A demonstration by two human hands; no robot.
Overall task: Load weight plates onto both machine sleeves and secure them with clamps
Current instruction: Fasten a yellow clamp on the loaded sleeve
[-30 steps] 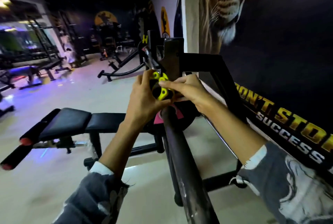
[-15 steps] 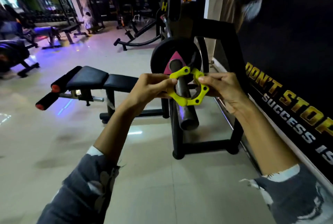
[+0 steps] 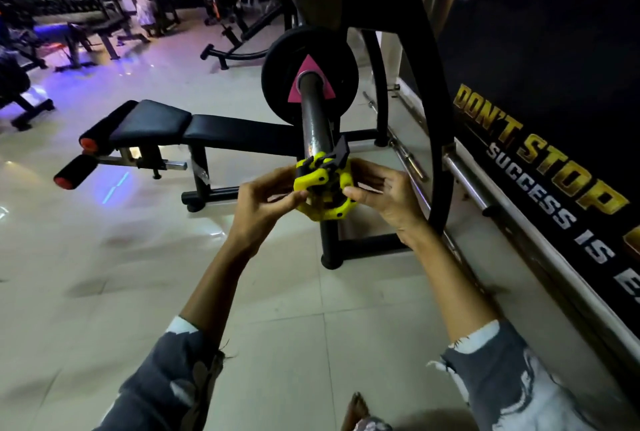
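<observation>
A black weight plate (image 3: 277,84) with a pink triangle sits far up the machine's steel sleeve (image 3: 313,119). At the sleeve's near end is a yellow clamp (image 3: 323,191) with a black lever standing up. My left hand (image 3: 266,202) pinches the clamp's left side. On the other side, my right hand (image 3: 384,195) holds the clamp with thumb and fingers. The clamp hides the sleeve's tip, so I cannot tell whether it is still on the sleeve.
The black machine frame (image 3: 429,119) curves down to the tiled floor by the wall with the gold lettering (image 3: 540,160). A padded black bench (image 3: 194,129) lies to the left. A steel rail (image 3: 485,195) runs along the wall. Other gym machines stand at the back.
The clamp has come back along the sleeve from beside the plate to the near end, with both hands on it. The view has dropped and pulled away from the machine.
</observation>
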